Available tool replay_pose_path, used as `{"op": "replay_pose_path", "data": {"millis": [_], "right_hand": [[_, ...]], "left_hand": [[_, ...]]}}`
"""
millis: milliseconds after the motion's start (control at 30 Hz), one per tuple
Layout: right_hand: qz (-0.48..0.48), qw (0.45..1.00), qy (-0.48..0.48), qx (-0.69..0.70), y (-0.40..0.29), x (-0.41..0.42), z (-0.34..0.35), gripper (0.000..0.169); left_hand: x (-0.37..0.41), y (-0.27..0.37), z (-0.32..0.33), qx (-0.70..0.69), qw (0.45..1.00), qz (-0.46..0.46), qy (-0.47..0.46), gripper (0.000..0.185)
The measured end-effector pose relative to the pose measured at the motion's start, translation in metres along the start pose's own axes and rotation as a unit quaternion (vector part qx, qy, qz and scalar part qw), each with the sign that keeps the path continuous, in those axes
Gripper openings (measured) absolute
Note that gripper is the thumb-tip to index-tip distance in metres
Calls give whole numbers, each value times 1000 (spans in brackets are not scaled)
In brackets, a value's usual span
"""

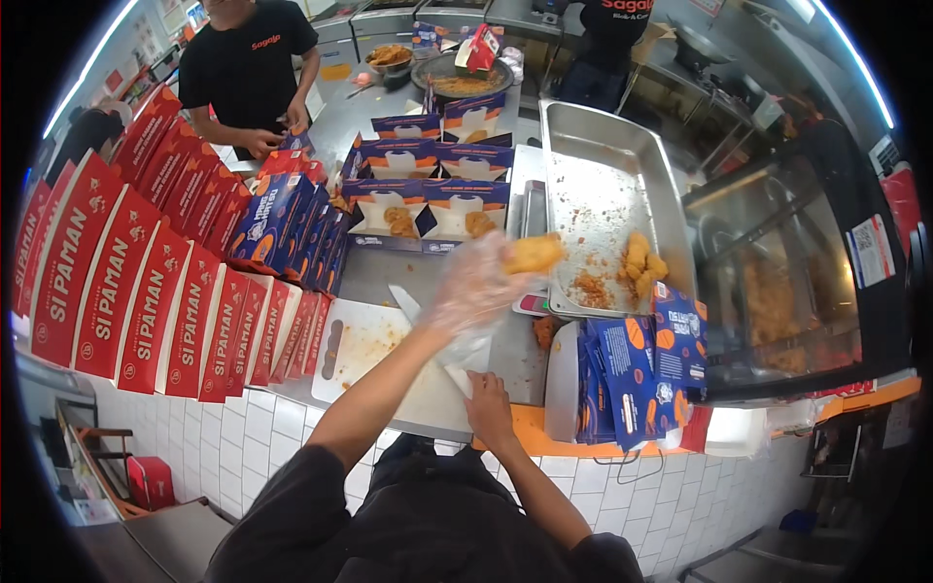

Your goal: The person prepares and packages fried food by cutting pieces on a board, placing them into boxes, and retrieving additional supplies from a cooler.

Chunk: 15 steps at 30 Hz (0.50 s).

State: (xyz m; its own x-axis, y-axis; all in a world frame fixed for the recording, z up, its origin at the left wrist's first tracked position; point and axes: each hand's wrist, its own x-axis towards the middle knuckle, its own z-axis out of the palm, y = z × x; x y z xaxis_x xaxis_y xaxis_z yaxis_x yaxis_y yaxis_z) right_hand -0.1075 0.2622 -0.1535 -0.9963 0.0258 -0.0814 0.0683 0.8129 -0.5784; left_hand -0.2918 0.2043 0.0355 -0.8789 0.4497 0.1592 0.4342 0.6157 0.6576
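Note:
My left hand [474, 280], in a clear plastic glove, grips a golden piece of fried chicken [536, 254] over the near left rim of the steel tray. Below it, a white cutting board [368, 342] with crumbs lies at the counter's front edge. A knife [405, 303] slants across the board, its blade pointing away to the left and its middle hidden by my left hand. My bare right hand [490, 408] is closed around its pale handle. Further pieces of fried chicken [641, 266] lie in the steel tray [561, 146]. Open blue and orange boxes [386, 218] containing chicken stand beyond my left hand.
Rows of red boxes [138, 291] and stacked blue boxes [273, 218] line the left side. Folded blue cartons [630, 379] stand at the right front. A glass display case [787, 284] rises to the right. Across the counter, a co-worker [251, 80] handles a box.

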Motion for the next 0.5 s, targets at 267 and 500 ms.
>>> {"op": "replay_pose_path", "data": {"millis": [267,500], "right_hand": [[-12,995,95,12,-23,-5,-32,46],[-65,970,178,153,-65,86,-57,35]], "left_hand": [[-14,50,10,-46,992,97,-62,55],[-52,-227,49,-69,937,-324,112,53]]}}
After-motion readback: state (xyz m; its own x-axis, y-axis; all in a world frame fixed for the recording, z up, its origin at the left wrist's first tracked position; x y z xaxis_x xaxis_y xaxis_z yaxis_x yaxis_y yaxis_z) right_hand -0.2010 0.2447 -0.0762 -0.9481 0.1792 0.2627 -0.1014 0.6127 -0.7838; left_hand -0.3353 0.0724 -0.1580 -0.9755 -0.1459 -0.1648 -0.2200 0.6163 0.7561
